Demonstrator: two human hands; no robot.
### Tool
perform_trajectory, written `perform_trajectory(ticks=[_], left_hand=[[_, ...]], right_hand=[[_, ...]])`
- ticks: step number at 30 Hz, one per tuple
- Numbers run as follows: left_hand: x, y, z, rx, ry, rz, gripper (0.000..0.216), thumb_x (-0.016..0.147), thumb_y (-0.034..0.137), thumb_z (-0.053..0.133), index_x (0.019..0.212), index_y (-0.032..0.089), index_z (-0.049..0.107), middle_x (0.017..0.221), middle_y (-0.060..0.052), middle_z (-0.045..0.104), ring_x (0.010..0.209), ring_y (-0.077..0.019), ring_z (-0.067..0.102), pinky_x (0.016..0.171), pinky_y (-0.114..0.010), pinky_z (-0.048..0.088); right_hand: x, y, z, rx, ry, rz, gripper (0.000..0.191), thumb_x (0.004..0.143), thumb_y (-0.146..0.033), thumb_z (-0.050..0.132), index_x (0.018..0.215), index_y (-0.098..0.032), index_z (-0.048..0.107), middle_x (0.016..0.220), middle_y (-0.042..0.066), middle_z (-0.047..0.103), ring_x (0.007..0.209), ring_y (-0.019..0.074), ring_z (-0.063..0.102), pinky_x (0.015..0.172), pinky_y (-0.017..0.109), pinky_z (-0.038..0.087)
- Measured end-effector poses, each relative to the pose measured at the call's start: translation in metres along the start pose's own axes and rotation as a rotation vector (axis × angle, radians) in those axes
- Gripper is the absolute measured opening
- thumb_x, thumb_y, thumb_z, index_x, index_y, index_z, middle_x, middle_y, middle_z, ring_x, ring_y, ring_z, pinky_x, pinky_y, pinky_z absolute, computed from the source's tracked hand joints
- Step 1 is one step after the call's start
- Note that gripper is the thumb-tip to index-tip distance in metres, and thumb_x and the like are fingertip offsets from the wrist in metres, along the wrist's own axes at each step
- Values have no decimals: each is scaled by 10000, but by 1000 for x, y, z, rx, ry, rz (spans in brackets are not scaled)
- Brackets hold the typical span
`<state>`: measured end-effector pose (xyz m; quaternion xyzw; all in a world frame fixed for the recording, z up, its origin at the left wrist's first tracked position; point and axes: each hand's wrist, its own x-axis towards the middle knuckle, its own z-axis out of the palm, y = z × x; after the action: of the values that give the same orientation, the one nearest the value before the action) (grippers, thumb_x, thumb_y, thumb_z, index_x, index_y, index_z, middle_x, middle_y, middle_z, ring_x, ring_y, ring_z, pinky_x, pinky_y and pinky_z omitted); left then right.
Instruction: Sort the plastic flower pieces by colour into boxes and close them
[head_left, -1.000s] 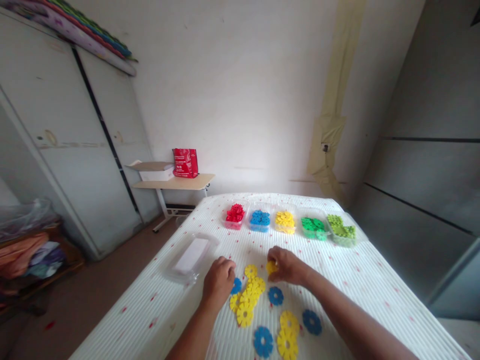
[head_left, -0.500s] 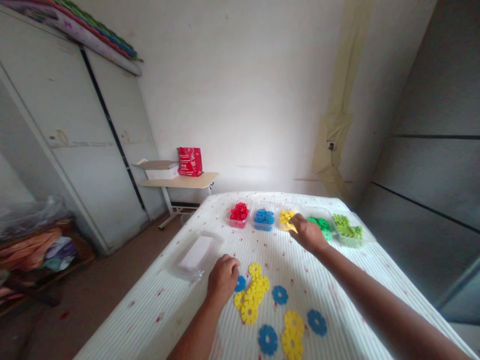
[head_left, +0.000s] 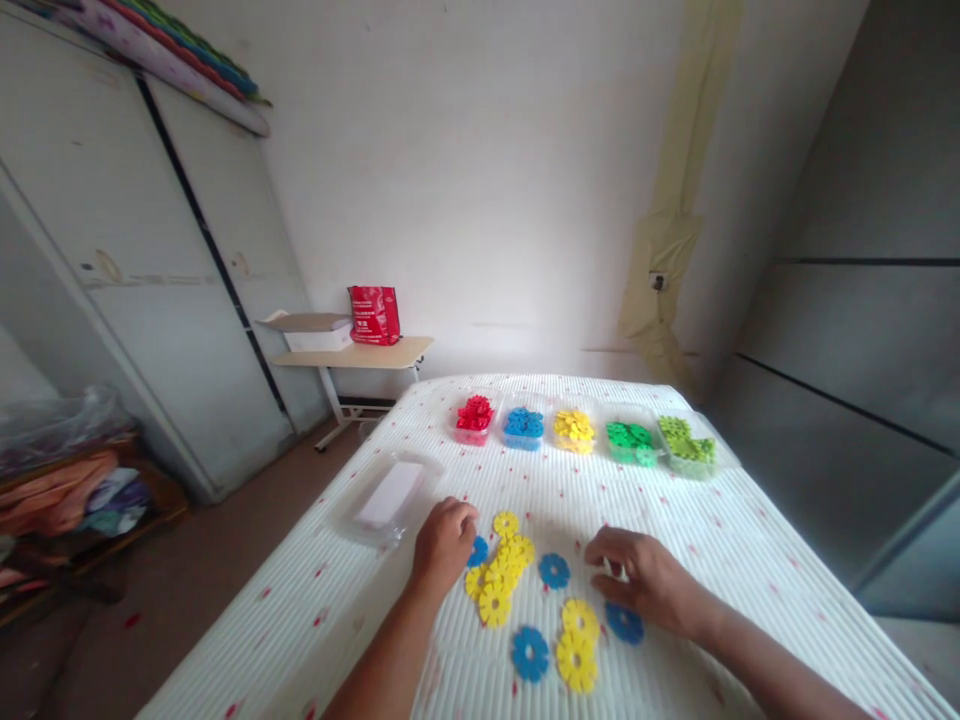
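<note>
Right hand [head_left: 651,580]: thumb and fingers parted, moderate gap, I see only cloth [head_left: 750,570] between them, so I read no load. It's over a blue disc [head_left: 625,624], hiding its far edge; can't confirm contact.

Left hand [head_left: 442,545]: fingers curled, can't tell if anything's inside. Rests right by a second blue disc [head_left: 478,551], maybe just as a steady. Yellow pile [head_left: 499,580] is just right of that, discs overlapping.

Between the hands: lone blue disc [head_left: 554,571]. Nearer me than the right hand: yellow pair [head_left: 577,660], overlapping, with a fourth blue disc [head_left: 531,655] beside it.

Beyond both hands: row of clear tubs [head_left: 523,442], one colour each, presumably to keep colours apart. Clear container [head_left: 392,495] left of the left hand, out of the way I'd guess.
</note>
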<state>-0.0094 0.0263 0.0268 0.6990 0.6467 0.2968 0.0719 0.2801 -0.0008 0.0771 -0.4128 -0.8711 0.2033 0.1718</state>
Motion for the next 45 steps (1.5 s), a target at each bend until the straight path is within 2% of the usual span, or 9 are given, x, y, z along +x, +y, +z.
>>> perform_trajectory(ticks=[5, 10, 14, 21, 26, 31, 37, 42, 45], left_hand=[[-10, 27, -6, -53, -8, 167, 200, 757, 141, 439, 819, 196, 621, 853, -31, 604, 867, -154, 522, 821, -293, 376], [-33, 77, -6, -33, -197, 445, 356, 701, 265, 578, 1055, 286, 558, 1022, -14, 588, 996, -209, 461, 892, -380, 309], [-42, 95, 1, 50, -275, 450, 404, 731, 302, 563, 1128, 308, 488, 1092, -10, 555, 1040, -219, 421, 930, -434, 246], [-39, 92, 10, 64, -288, 438, 301, 723, 293, 581, 1021, 292, 535, 1004, 0, 560, 988, -200, 430, 936, -434, 215], [-36, 93, -6, 52, -262, 451, 267, 653, 272, 631, 911, 251, 564, 921, 0, 555, 939, -190, 438, 922, -403, 231], [-57, 85, -26, 56, -377, 471, 258, 628, 281, 646, 869, 250, 560, 898, 6, 558, 906, -189, 447, 873, -376, 276], [-75, 71, -22, 108, -499, 503, 203, 626, 173, 610, 806, 234, 537, 891, 3, 563, 886, -181, 461, 838, -329, 344], [-76, 71, -17, 161, -509, 528, 188, 631, 181, 597, 805, 228, 545, 871, -9, 578, 874, -195, 476, 837, -351, 364], [-69, 75, -24, 114, -492, 529, 215, 632, 203, 609, 837, 253, 573, 858, 1, 595, 867, -185, 490, 853, -342, 360]], right_hand=[[-12, 0, 1, -10, 39, 27, 166, 754, -169, 440, 804, -188, 597, 778, 33, 595, 664, 126, 533, 604, 223, 394], [-15, 32, 0, -26, 151, 149, 198, 798, -229, 382, 742, -180, 565, 757, 40, 591, 677, 143, 542, 614, 244, 399], [-13, 50, 2, 39, 199, 214, 204, 789, -268, 387, 761, -183, 570, 760, 37, 604, 696, 156, 551, 639, 259, 410], [-9, 56, 8, 42, 234, 258, 213, 764, -288, 400, 759, -186, 587, 758, 36, 618, 702, 164, 560, 639, 262, 409], [-9, 60, 12, 33, 246, 266, 206, 757, -272, 401, 763, -190, 590, 758, 31, 620, 705, 160, 564, 642, 257, 409], [-9, 55, 8, 56, 252, 246, 193, 752, -247, 403, 741, -184, 585, 749, 29, 617, 695, 152, 559, 636, 247, 402], [-10, 48, 6, 46, 269, 263, 192, 742, -230, 398, 719, -188, 585, 721, 11, 605, 662, 140, 542, 610, 241, 383], [-9, 49, 8, 33, 278, 296, 198, 733, -242, 401, 730, -193, 593, 725, 4, 611, 666, 138, 549, 610, 237, 380], [-8, 50, 9, -8, 270, 318, 199, 730, -231, 400, 734, -192, 595, 738, 8, 616, 684, 140, 557, 616, 235, 379]])
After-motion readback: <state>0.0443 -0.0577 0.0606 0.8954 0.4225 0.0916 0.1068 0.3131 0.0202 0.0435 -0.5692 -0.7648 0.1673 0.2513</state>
